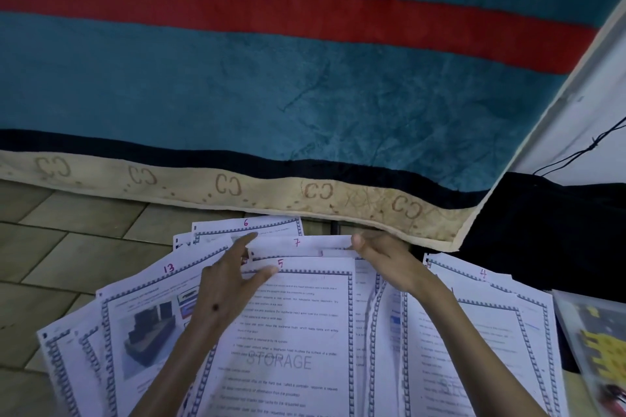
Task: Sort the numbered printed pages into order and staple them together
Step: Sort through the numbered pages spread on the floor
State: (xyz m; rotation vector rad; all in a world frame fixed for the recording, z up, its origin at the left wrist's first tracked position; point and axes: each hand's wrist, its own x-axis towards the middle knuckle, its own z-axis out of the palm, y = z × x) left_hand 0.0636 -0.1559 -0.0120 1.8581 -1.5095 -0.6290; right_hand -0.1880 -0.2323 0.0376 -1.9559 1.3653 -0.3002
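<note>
two hands (233,284) (382,257) rest on fanned numbered pages (294,332).

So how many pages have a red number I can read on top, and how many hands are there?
Pages with a readable red number: 5 (6, 7, 5, 13, 4)
Hands: 2 (left hand, right hand)
Total: 7

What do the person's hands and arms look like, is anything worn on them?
Both forearms are bare as far as the frame shows: no sleeves, gloves, watch or bracelets in view. The left hand has a small dark spot on its back. The right hand shows no rings or marks that I can make out. Fingernails look short and unpainted.
</note>
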